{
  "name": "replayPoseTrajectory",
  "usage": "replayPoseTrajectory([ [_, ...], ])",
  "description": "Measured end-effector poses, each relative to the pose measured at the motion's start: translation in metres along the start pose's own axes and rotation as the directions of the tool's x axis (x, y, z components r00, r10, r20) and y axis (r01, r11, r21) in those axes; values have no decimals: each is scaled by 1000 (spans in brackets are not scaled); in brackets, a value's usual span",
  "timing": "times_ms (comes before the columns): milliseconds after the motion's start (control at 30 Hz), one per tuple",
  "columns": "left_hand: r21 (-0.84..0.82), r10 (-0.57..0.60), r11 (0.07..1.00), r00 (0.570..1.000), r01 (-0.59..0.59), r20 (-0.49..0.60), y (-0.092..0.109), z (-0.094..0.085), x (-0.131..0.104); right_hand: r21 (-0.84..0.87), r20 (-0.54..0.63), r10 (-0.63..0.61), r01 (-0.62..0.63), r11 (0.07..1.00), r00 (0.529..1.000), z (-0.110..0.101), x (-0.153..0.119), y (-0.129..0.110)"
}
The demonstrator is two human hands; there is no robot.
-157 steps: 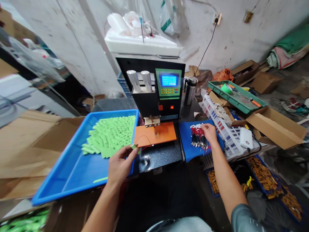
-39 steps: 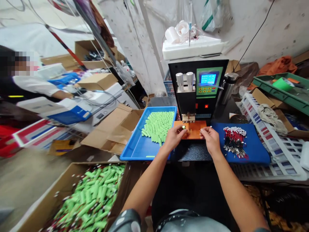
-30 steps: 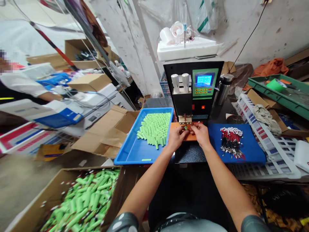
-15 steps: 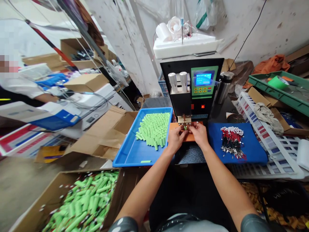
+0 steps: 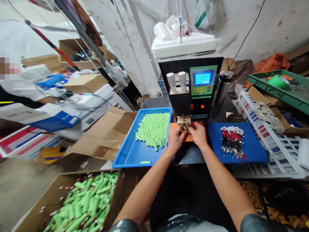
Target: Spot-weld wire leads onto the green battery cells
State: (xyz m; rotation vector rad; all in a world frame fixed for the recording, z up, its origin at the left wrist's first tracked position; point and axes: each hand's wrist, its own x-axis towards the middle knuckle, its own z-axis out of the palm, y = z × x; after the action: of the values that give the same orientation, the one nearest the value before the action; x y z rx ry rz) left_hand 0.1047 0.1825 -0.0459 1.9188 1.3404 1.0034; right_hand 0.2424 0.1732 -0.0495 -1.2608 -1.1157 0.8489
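Both hands meet under the tip of a black machine [image 5: 180, 104] with a lit blue screen. Between my left hand [image 5: 175, 137] and my right hand [image 5: 198, 133], a small green cylinder [image 5: 185, 128] is pinched end-on below the machine's metal electrodes [image 5: 183, 120]. An orange pad [image 5: 188, 138] lies beneath the fingers. To the left, a blue tray [image 5: 127, 153] bears many green cylinders [image 5: 154, 129], most of them grouped together. On a blue cloth [image 5: 256, 145] at the right rests a bundle of red and black wires [image 5: 233, 141] with white connectors.
An open carton [image 5: 45, 193] of wired green cylinders is at the lower left. White plastic baskets [image 5: 285, 161] and a green tray [image 5: 260, 80] stand at the right. A steel flask [image 5: 224, 87] is beside the machine. Another person's arm [image 5: 45, 99] shows far left.
The machine's screen display looks different. Both hands remain in nearly the same place, with the green cylinder between them. The view has shifted very slightly.
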Motion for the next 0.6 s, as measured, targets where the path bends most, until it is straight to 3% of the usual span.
replayPoseTrajectory([
  [600, -18, -5, 1000, 1000, 5, -14, 1, 0, -1, -13, 0, -3, 3, 1000, 1000, -1, 1, 8],
])
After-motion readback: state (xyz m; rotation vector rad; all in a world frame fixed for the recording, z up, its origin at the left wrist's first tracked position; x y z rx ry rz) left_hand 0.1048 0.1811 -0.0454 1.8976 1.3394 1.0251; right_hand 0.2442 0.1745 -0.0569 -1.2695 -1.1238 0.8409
